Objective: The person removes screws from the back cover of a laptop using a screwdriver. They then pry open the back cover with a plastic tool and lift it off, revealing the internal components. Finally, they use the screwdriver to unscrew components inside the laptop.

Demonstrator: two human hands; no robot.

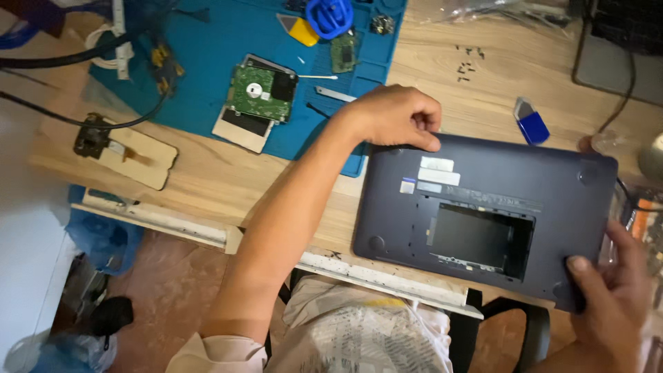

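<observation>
Patterned trousers [359,331] and a pale sleeve cuff [217,352] fill the bottom of the view, below the edge of a light wooden workbench [228,179]. Lying on that bench, bottom side up and overhanging its near edge, is a dark blue-grey laptop base [476,207] with an open rectangular bay [480,238] cut into its underside and small pale labels [435,173] above it. The left hand [397,117] curls over the far left corner of the base, fingers bent together and pressed on the rim. The right hand [611,297] clamps the near right corner — thumb flat on top, the other fingers hidden under the shell, so how they lie cannot be told.

Beyond the left hand, a blue work mat [228,48] carries a bare hard drive [262,93] with its green circuit board facing up, a smaller green board [343,52], a cotton swab [318,77], a yellow pry pick [302,31] and a blue round tool [330,15]. Loose dark screws [466,62] are scattered on the wood behind the laptop base, and a blue-and-white plastic piece [530,121] lies just off its far edge. On the left, black cables [62,59] run past a small wooden jig [135,155] — a dark part [91,136] sits at its end.
</observation>
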